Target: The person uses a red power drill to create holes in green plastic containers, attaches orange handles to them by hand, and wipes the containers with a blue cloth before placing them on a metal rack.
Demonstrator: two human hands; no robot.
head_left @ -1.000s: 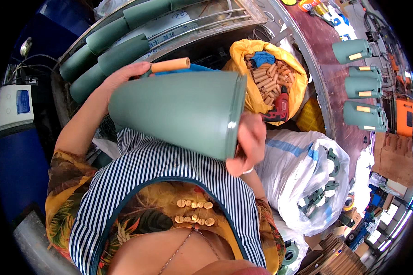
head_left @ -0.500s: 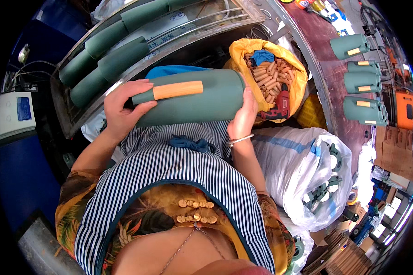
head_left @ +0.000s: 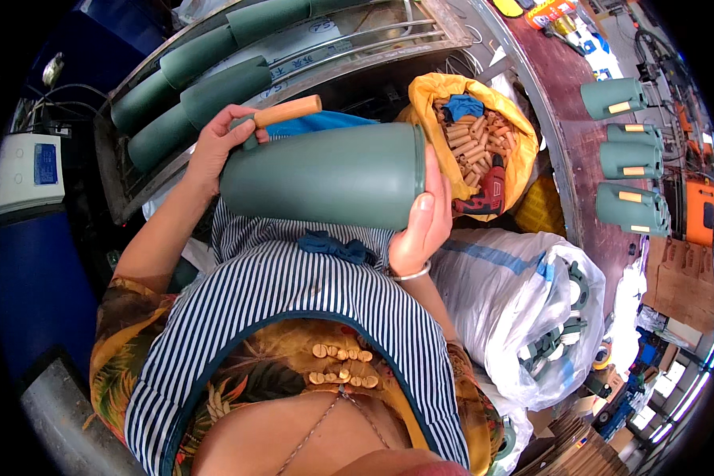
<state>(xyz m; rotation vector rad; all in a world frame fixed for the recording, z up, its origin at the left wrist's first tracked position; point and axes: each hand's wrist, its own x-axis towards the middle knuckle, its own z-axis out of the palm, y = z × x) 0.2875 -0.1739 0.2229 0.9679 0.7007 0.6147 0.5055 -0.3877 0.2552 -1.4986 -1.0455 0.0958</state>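
A dark green jug (head_left: 317,176) lies on its side in the air before my apron, held between both hands. Its light wooden handle grip (head_left: 289,111) is on the far side and stands off the body. My left hand (head_left: 224,141) is closed around the green handle end at the jug's left, thumb over it. At the right end my right hand (head_left: 426,226) cups the rim, fingers wrapped behind it and partly hidden.
A metal-framed rack (head_left: 452,32) with several green jug bodies (head_left: 214,94) stands far left. A yellow sack (head_left: 523,135) holds wooden grips (head_left: 472,147) and a red power drill (head_left: 492,190). Jugs with handles (head_left: 631,159) stand on the right table (head_left: 559,103). A white sack (head_left: 492,293) holds green parts.
The jug has been rolled away from me, so its wooden grip now points to the far side instead of facing up. My right hand has turned with it.
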